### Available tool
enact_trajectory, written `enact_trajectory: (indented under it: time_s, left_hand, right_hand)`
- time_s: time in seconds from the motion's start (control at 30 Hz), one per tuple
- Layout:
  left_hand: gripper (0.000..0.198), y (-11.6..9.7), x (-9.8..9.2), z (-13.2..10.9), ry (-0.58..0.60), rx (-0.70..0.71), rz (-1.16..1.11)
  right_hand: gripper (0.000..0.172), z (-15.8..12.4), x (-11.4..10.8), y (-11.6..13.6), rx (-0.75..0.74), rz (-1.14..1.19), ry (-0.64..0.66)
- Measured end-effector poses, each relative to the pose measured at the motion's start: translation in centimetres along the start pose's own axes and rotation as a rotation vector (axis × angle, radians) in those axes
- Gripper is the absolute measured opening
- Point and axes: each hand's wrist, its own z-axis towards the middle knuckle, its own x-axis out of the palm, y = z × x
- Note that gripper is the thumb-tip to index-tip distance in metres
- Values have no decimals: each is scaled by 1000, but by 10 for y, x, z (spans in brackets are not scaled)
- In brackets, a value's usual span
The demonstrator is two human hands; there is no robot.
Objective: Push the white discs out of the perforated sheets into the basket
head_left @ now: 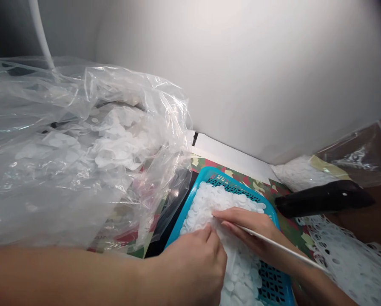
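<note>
A blue plastic basket (209, 174) sits low in the middle, filled with small white round discs (216, 199). My left hand (193, 267) is curled over the discs, thumb and fingers pinched at the pile. My right hand (248, 229) lies across the discs with fingers pressed together, fingertips meeting the left thumb. A thin white sheet edge or strip (282, 248) runs along the right hand and wrist. What the pinched fingers hold is too small to make out.
A large clear plastic bag (82, 148) of white punched material fills the left. A black tool-like object (324, 197) lies at the right above perforated white sheet (353, 259). Another clear bag (356, 157) sits far right. A white wall stands behind.
</note>
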Motion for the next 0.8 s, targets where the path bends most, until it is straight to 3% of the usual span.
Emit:
enact_trajectory:
  time_s: [0.1, 0.2, 0.43, 0.53, 0.8]
  left_hand:
    - [15, 15, -17, 6, 110, -94, -153]
    - [25, 30, -24, 12, 114, -173, -183]
    - [20, 39, -16, 23, 99, -287, -131]
    - [14, 39, -12, 24, 107, -274, -104]
    - [21, 42, -8, 28, 96, -262, -44]
  right_hand:
    - [25, -1, -2, -4, 58, 63, 59]
    - [24, 1, -5, -5, 44, 95, 59]
    - [22, 4, -10, -4, 25, 165, 62]
    - [21, 3, -9, -6, 30, 202, 79]
    - [21, -1, -7, -11, 11, 185, 56]
